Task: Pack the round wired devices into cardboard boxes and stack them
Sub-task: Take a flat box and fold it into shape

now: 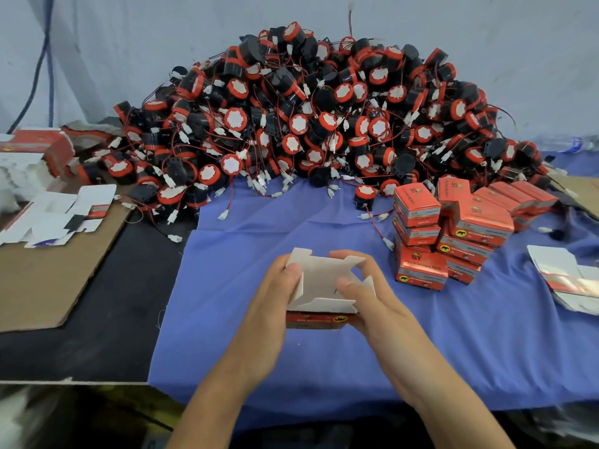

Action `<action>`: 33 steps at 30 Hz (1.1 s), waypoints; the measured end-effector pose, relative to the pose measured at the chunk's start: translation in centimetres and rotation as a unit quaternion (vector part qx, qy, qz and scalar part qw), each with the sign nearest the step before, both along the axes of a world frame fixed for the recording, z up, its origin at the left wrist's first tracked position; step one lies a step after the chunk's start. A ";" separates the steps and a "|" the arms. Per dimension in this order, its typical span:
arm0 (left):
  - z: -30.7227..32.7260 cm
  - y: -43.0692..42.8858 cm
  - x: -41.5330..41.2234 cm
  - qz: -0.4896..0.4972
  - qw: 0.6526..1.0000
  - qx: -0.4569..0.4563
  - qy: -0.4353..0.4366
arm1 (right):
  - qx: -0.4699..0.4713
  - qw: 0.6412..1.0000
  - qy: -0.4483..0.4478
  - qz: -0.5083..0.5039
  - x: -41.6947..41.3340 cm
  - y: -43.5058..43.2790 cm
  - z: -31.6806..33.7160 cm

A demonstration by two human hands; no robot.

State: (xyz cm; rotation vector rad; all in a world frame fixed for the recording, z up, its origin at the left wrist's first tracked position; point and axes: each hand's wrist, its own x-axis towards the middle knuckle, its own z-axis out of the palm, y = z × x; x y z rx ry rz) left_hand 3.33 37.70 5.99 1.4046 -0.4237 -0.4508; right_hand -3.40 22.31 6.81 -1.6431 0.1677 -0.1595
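Centre of the frame, low: the box (319,286) sits between both hands over the blue cloth (291,367). Left hand (275,293) grips its left side, thumb on a flap. Right hand (363,296) grips the right side, thumb pressing down among the inner flaps. The mouth faces up, with matte white, notched flaps splayed outward. Its glossy red printed face points at the person, and the wider side runs left to right.

Behind, across the upper middle, is a big heap of devices (308,118): round black drums with red rims, white centres, thin red wires and small white plugs. At right centre is the stack (453,228) of shut red boxes, shiny and square-cornered. Flat white blanks (55,215) lie on brown cardboard (48,280) at left.
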 end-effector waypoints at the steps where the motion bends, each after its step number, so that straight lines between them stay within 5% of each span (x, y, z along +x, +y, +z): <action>1: 0.2 -0.1 -0.2 -0.010 1.000 -0.008 0.000 | -0.005 1.000 -0.002 -0.009 -0.1 0.1 0.1; 8: 0.0 -0.2 0.0 -0.021 0.996 -0.057 0.071 | -0.018 1.000 0.009 -0.023 -0.1 -0.2 0.4; 13: 0.3 -0.5 0.1 0.033 0.982 -0.137 0.122 | 0.103 0.994 0.034 0.005 0.4 -0.7 0.3; 27: -1.0 -1.1 -0.7 0.154 0.986 -0.038 -0.058 | 0.174 0.983 0.063 -0.003 0.6 -0.1 0.6; 33: -0.9 -1.4 -0.7 0.188 0.980 -0.025 -0.056 | 0.106 0.992 0.058 0.042 0.4 -0.4 0.9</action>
